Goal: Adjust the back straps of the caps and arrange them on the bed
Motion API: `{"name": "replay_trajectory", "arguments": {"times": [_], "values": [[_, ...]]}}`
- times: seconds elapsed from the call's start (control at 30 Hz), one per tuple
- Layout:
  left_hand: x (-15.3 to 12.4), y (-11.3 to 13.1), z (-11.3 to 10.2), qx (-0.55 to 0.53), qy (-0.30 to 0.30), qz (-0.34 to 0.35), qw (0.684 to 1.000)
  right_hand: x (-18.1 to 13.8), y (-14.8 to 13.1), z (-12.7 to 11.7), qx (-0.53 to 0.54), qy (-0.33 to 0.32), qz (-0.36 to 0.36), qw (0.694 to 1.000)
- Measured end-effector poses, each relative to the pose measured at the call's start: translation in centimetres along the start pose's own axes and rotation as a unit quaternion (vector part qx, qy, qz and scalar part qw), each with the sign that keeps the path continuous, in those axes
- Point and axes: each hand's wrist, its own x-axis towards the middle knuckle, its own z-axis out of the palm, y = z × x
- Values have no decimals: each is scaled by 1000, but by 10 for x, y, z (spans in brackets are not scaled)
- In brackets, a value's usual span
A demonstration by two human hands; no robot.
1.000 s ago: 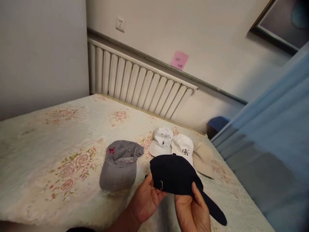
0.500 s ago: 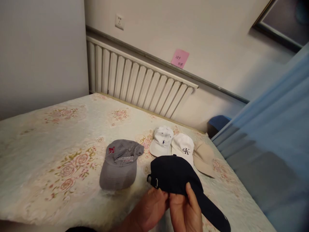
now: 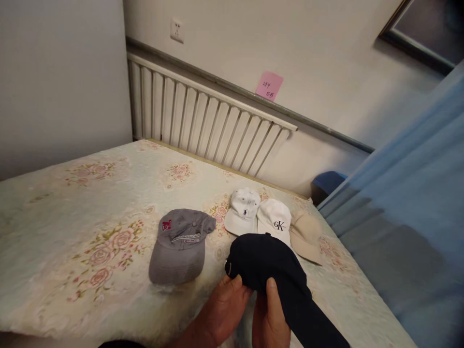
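A dark navy baseball cap (image 3: 266,261) is held between my two hands above the near part of the bed, its brim pointing to the lower right. My left hand (image 3: 226,307) grips the rim near the metal strap buckle, thumb on the outside. Closer to the brim, my right hand (image 3: 271,314) pinches the edge with its thumb up; its other fingers are hidden under the cap. To the left lies a grey cap (image 3: 181,249) with a red emblem. Behind the navy cap, a white cap (image 3: 242,210), a white cap with black letters (image 3: 273,217) and a beige cap (image 3: 306,237) lie in a row.
The caps lie on a floral bedspread (image 3: 119,193). A white radiator (image 3: 203,116) runs along the wall behind the bed. A blue curtain (image 3: 398,232) hangs at the right, with a dark blue object (image 3: 326,186) beside it. A pink note (image 3: 269,85) is on the wall.
The navy cap has turned slightly in my hands, its buckle now less visible and its brim lower. My right hand has rotated and shifted a little left. The other caps stay put.
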Motion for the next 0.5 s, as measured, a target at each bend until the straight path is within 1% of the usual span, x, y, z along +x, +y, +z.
{"name": "replay_trajectory", "arguments": {"times": [0.07, 0.13, 0.2, 0.3, 0.37, 0.5], "values": [[1, 2, 2, -4, 2, 12, 1000, 0, -3, 2, -17, 11, -17, 1000], [0, 2, 1, -9, 14, 5, 1000, 0, -5, 5, -34, 24, -25, 999], [-2, 2, -2, -13, 39, -16, 999, -1, -6, 9, -35, 34, -12, 999], [-5, 0, -6, -11, 73, -40, 996, -4, -6, 14, -13, 29, 17, 999], [-6, -1, -5, -6, 79, -45, 996, -6, -6, 15, -4, 23, 26, 999], [-5, -1, -2, -9, 70, -44, 997, -8, -7, 15, -19, 25, 42, 999]]}}
